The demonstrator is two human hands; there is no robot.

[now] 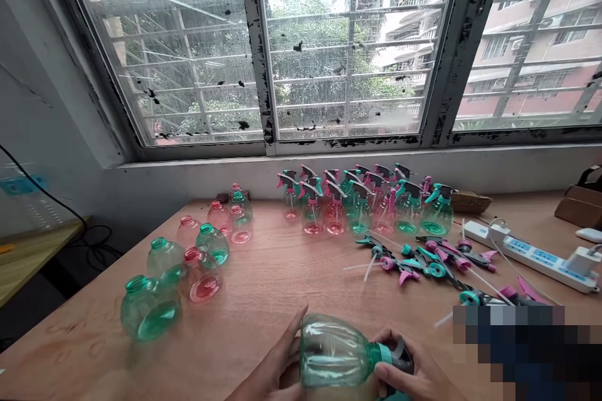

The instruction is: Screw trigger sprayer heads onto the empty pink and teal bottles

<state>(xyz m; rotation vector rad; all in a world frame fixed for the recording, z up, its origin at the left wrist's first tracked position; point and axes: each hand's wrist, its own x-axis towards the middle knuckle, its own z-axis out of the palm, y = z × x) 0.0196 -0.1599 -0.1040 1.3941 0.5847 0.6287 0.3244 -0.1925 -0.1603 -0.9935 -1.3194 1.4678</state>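
Observation:
A clear green spray bottle (pixel 333 351) lies sideways between my hands at the bottom of the view, its base to the left and its neck to the right. My left hand (pixel 276 364) is closed round the base end, some fingers hidden behind the bottle. On the neck sits a black and teal spray head (pixel 399 357). My right hand (pixel 423 374) grips that head, thumb in front at the teal collar. Loose pink, teal and black spray heads (pixel 437 261) with white tubes lie beyond my right hand.
Open green bottles (pixel 150 313) and pink bottles (pixel 203 279) stand at the left. Several bottles with spray heads (pixel 335 216) stand in rows by the window wall. To the right are a white power strip (pixel 531 254) and a cardboard box (pixel 578 203). A pixelated patch covers the lower right.

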